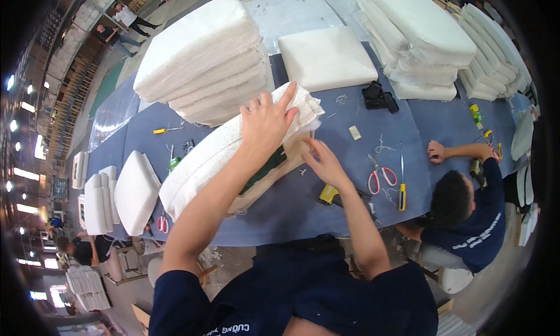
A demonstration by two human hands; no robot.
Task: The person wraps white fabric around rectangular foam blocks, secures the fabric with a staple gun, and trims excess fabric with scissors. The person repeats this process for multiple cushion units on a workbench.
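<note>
A white fabric-covered seat cushion (201, 152) stands tilted on the table in front of me. Its underside is turned toward me, with dark green webbing (265, 171) and a pale frame showing. My left hand (268, 123) rests over the cushion's upper side near its right corner, open, with the fingers spread. At that corner the cloth is bunched and ragged. My right hand (325, 166) is at the underside's right end, its fingers curled and closed on the cover's edge. Part of its grip is hard to see. A yellow-and-black tool (330, 195) lies partly hidden beneath my right forearm.
Cushion stacks (204, 50) stand at back left and right (420, 39); one flat cushion (326, 57) lies between. Red-handled scissors (382, 177), a yellow-handled screwdriver (402, 193) and a black object (379, 97) lie to the right. A co-worker (466, 219) sits at right.
</note>
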